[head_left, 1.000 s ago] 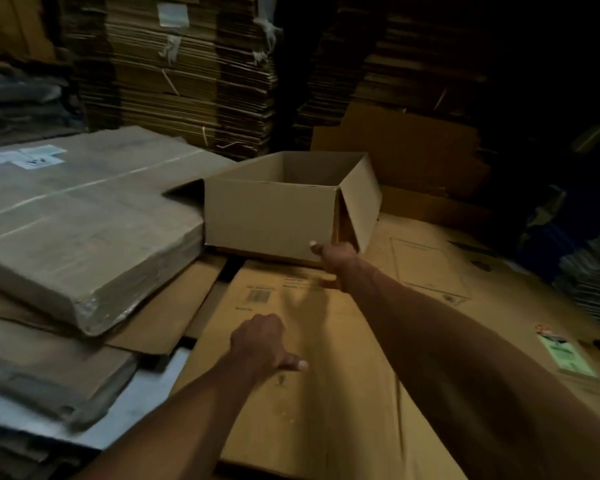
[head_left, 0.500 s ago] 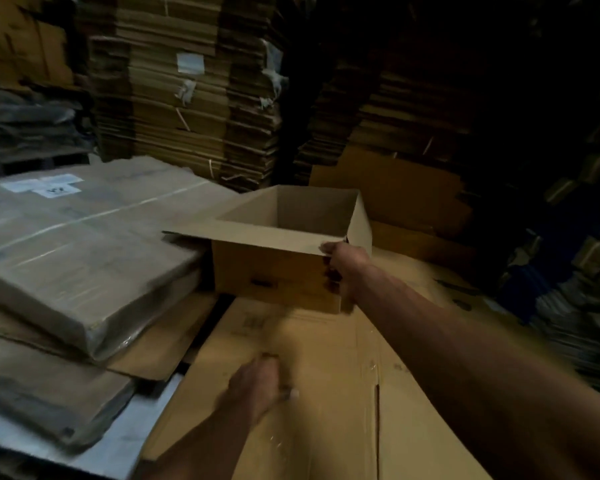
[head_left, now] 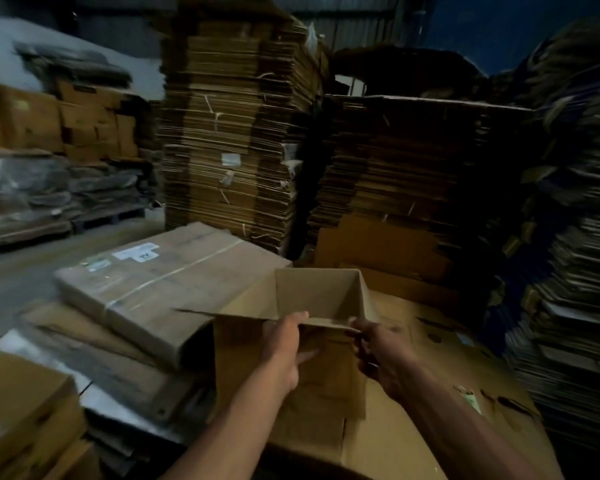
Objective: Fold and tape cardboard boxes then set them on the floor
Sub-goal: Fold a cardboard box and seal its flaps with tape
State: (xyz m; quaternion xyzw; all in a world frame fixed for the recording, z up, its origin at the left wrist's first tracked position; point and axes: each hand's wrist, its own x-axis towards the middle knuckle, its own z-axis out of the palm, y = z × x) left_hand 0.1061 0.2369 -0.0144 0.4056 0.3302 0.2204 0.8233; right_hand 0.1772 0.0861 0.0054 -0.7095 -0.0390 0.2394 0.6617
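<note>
An open brown cardboard box (head_left: 243, 355) stands in front of me on flat cardboard sheets, its top flaps spread and its inside empty. My left hand (head_left: 286, 344) grips the near top edge of the box, thumb over the rim and fingers against the front wall. My right hand (head_left: 378, 351) pinches the same near edge at the right corner. Both forearms reach in from the bottom of the view. No tape is in sight.
A wrapped bundle of flat cartons (head_left: 160, 285) lies to the left of the box. Tall stacks of flattened cardboard (head_left: 236, 126) rise behind and to the right (head_left: 575, 271). Large flat sheets (head_left: 430, 427) lie under and right of the box.
The box has come closer to me and been lifted by its near edge. My left hand left the flat sheet and took hold of the box's rim. The view tilted upward.
</note>
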